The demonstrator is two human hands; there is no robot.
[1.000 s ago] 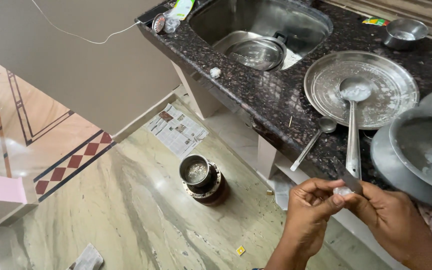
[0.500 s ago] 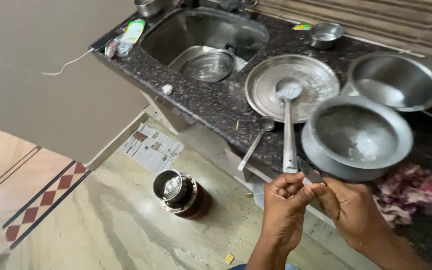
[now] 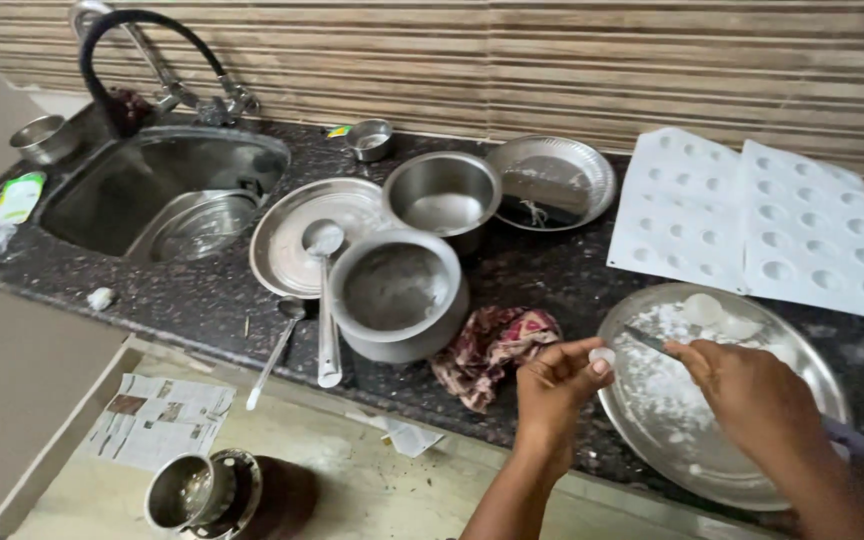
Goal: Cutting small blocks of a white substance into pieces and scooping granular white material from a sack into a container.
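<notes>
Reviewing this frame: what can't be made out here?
- Knife handle: hidden in the right hand, head view.
- White piece at the left hand fingers: too small to identify.
- Steel plate near rim: behind the right forearm.
- Floor pot: cut off by the bottom edge.

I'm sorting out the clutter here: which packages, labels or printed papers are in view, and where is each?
Green and white pouch: flat, on the dark counter left of the sink.
Printed paper sheet: rectangular, white with small coloured pictures, lying on the floor below the counter.
Small yellow-green wrapper: beside the little steel bowl behind the sink.

2 hands close together, left hand (image 3: 555, 382) pinched, right hand (image 3: 742, 385) curled.
</notes>
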